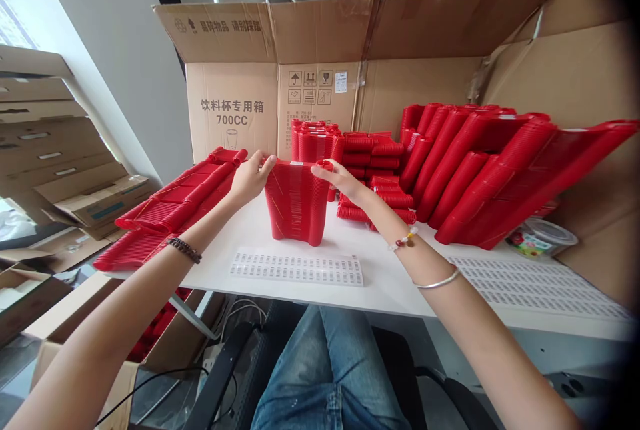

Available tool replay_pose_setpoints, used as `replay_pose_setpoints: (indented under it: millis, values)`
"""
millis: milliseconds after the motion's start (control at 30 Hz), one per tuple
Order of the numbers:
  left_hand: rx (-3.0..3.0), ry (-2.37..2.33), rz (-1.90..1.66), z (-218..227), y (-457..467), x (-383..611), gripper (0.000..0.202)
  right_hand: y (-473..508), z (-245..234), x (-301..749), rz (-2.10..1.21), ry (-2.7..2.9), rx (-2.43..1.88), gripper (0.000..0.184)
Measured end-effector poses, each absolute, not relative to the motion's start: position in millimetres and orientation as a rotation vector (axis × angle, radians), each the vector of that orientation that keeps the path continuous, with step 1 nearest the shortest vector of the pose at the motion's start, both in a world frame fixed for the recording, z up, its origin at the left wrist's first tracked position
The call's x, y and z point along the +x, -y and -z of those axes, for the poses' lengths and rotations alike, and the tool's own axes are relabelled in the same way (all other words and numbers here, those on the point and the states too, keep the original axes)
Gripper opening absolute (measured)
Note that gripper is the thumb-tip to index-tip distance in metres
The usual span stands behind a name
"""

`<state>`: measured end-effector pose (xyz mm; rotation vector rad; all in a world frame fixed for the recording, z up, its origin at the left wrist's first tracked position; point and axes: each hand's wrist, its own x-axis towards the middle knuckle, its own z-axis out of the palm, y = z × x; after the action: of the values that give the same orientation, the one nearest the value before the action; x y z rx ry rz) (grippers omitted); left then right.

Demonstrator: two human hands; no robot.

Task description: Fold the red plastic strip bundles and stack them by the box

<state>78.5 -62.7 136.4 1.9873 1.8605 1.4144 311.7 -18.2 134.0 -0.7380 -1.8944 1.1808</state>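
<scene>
Upright on the white table (385, 290) stands a red ribbed plastic bundle with two rolled sides (295, 207), and a small white label shows on its top edge. My left hand (253, 175) grips its upper left corner, thumb and fingers closed. At the upper right corner, my right hand (340, 178) pinches the rolled edge. A white sheet of small printed labels (297, 269) lies just in front of the bundle. Behind it stand several similar red bundles (320, 143).
Red bundles lean in a long row (465, 163) at right, and flat ones (175, 210) overhang the left edge. More label sheets (530, 283) lie at right beside a clear plastic tub (543, 237). An opened cardboard box (320, 37) walls the back. Cartons (50, 143) are stacked left.
</scene>
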Motion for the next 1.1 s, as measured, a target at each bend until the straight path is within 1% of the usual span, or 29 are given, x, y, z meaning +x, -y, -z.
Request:
replay_pose_setpoints:
  millis: [133, 267, 433, 533, 633, 700, 767, 900, 967, 1100]
  values:
    - [2.072, -1.836, -1.462, -126.1, 61.5, 79.2, 0.032, 20.0, -114.9, 314.2, -1.255, 1.858, -0.599, 0.050]
    - [1.991, -1.611, -1.542, -107.7, 57.5, 78.1, 0.036, 17.3, -77.4, 318.6, -1.176, 1.801, -0.793, 0.054]
    - [1.808, -1.326, -1.640, -76.7, 51.3, 79.6, 0.042, 24.2, -29.4, 328.6, -1.168, 1.826, -1.000, 0.062]
    - [1.681, -1.199, -1.682, -58.1, 50.1, 83.5, 0.050, 32.9, -10.5, 331.2, -1.174, 1.855, -1.036, 0.062]
    - [1.565, -1.144, -1.690, -42.3, 51.8, 87.9, 0.059, 39.1, 3.4, 327.0, -1.212, 1.848, -1.003, 0.066]
    - [1.526, -1.166, -1.684, -33.0, 53.6, 89.8, 0.063, 41.0, 11.2, 321.5, -1.230, 1.817, -1.012, 0.062]
    - [1.494, -1.198, -1.673, -24.0, 55.2, 90.7, 0.066, 42.0, 17.8, 315.9, -1.239, 1.788, -1.040, 0.054]
    - [1.435, -1.250, -1.641, -6.7, 56.4, 91.4, 0.066, 43.8, 26.6, 307.6, -1.262, 1.755, -1.078, 0.042]
    - [1.421, -1.255, -1.628, 0.5, 56.1, 92.1, 0.066, 45.3, 28.7, 304.9, -1.259, 1.726, -1.105, 0.040]
    - [1.409, -1.249, -1.618, 8.9, 54.0, 93.2, 0.067, 49.9, 28.3, 302.3, -1.210, 1.737, -1.140, 0.041]
